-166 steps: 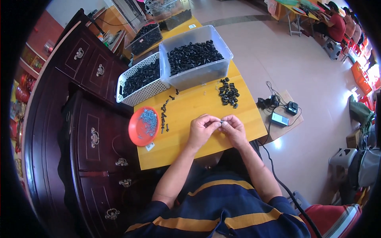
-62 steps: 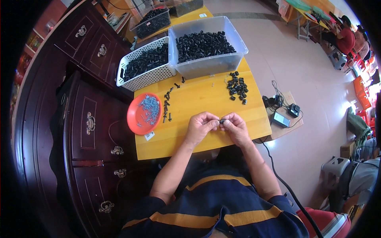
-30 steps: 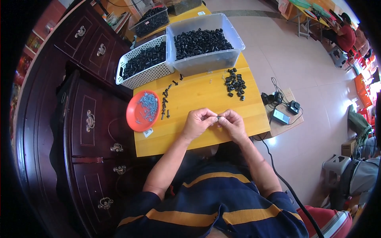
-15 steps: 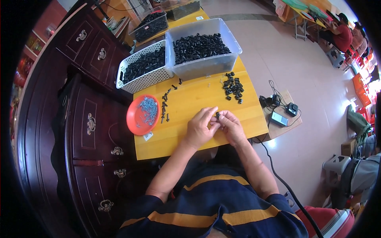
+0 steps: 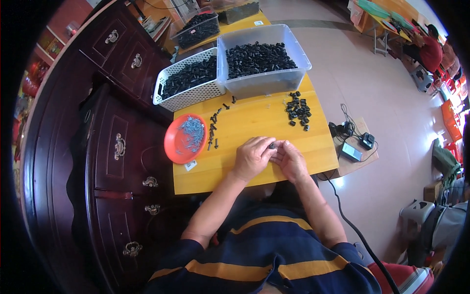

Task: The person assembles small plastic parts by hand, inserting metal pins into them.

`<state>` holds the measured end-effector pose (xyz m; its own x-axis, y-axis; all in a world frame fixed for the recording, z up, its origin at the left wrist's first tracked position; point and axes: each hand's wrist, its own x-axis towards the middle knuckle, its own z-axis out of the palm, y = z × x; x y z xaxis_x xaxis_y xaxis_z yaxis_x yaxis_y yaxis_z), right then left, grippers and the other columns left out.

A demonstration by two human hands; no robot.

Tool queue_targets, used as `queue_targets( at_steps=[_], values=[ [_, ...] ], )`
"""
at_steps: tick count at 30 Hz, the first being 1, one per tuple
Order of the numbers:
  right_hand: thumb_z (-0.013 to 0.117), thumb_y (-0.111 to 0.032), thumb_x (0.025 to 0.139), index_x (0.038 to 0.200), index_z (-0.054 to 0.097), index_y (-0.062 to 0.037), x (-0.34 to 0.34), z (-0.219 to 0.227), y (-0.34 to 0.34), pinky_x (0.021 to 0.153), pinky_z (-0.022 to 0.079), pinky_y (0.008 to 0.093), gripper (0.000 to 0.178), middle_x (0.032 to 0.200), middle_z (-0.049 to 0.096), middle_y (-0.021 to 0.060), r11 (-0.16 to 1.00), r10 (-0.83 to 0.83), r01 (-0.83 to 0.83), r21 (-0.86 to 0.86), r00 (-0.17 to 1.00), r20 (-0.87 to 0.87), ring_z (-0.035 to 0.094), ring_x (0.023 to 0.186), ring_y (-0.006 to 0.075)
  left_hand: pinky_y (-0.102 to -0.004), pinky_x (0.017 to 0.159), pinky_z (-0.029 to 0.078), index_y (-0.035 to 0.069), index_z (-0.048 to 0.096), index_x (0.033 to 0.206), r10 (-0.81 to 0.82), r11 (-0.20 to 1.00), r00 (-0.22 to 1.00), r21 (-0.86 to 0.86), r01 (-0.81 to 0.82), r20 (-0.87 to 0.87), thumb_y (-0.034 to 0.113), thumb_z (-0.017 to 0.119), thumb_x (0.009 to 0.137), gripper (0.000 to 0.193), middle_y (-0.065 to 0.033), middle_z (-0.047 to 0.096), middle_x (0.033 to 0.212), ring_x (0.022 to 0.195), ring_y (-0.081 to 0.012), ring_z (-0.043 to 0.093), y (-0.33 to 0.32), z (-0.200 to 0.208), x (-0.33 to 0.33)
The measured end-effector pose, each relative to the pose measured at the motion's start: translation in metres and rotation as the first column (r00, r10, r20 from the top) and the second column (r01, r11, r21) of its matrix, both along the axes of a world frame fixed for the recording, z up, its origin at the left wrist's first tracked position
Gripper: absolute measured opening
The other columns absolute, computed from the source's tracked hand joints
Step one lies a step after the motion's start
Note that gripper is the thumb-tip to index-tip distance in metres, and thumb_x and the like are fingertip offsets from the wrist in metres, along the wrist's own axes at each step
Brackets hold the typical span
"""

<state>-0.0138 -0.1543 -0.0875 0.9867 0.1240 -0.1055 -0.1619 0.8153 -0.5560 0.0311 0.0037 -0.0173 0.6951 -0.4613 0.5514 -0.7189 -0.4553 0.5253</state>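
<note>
At the grip: small black part (image 5: 272, 146), pinched narrowly between thumb and forefinger of the left hand (image 5: 252, 157), above the near edge of the yellow tabletop (image 5: 235, 171); the right hand (image 5: 294, 164) meets it there, but whether its fingers also clasp the part I cannot tell.
Ahead of the grip: translucent plastic tub (image 5: 267, 80), heaped with short black plastic pieces (image 5: 259, 59).
Ahead and left: white perforated basket (image 5: 200, 94), against the tub's side, full of black plastic pieces.
Left of the grip: round red dish (image 5: 171, 147), holding slim blue-grey metal pins (image 5: 192, 130).
Between dish and grip: loose line of black stemmed fittings (image 5: 212, 128), nearer the dish.
Ahead and right: scattered cluster of black caps (image 5: 299, 111).
Far ahead, leftward: 2 clear bins (image 5: 198, 33); the nearer holds black pieces.
Right, past the table edge: grey box with a pale-blue face (image 5: 350, 151), just beside black cables (image 5: 346, 128).
In the way: tub and basket fill the tabletop's far end.
Hard to make out: the held part's shape, mostly covered by fingers; the farther bin's contents.
</note>
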Motion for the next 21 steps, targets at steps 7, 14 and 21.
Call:
queue_targets(
  at_steps=[7, 14, 21],
  values=[
    [0.048, -0.032, 0.108, 0.118, 0.060, -0.0008, -0.002, -0.008, -0.004, 0.096, 0.053, 0.0418, 0.036, 0.110, 0.070, 0.0178, 0.998, -0.043, 0.040, -0.055, 0.998, -0.048, 0.068, 0.102, 0.0280, -0.0371, 0.073, 0.056, 0.002, 0.068, 0.108, 0.072, 0.997, 0.974, 0.017, -0.070, -0.213, 0.006, 0.075, 0.083, 0.026, -0.0148, 0.071, 0.092, 0.083, -0.0317, 0.070, 0.021, -0.002, 0.006],
    [0.047, -0.032, 0.108, 0.114, 0.061, -0.0023, -0.002, -0.003, -0.002, 0.091, 0.055, 0.0391, 0.033, 0.106, 0.070, 0.0169, 0.995, -0.036, 0.031, -0.099, 0.998, -0.052, 0.069, 0.097, 0.0256, -0.0251, 0.056, 0.043, 0.001, 0.066, 0.116, 0.127, 0.991, 0.781, 0.109, -0.076, -0.611, 0.009, 0.066, 0.089, 0.028, 0.0038, 0.061, 0.076, 0.062, -0.0049, 0.053, 0.096, -0.042, 0.058],
    [0.047, -0.030, 0.109, 0.114, 0.061, -0.0022, 0.001, -0.005, -0.002, 0.091, 0.056, 0.0390, 0.032, 0.105, 0.070, 0.0158, 0.995, 0.005, -0.008, -0.098, 1.000, -0.025, 0.069, 0.095, 0.0248, -0.0233, 0.062, 0.050, -0.002, 0.043, 0.147, -0.018, 0.887, 0.788, -0.374, -0.272, -0.616, 0.005, 0.060, 0.093, 0.057, -0.0074, 0.069, 0.096, 0.073, -0.0087, 0.061, 0.150, 0.025, 0.183]
  ],
)
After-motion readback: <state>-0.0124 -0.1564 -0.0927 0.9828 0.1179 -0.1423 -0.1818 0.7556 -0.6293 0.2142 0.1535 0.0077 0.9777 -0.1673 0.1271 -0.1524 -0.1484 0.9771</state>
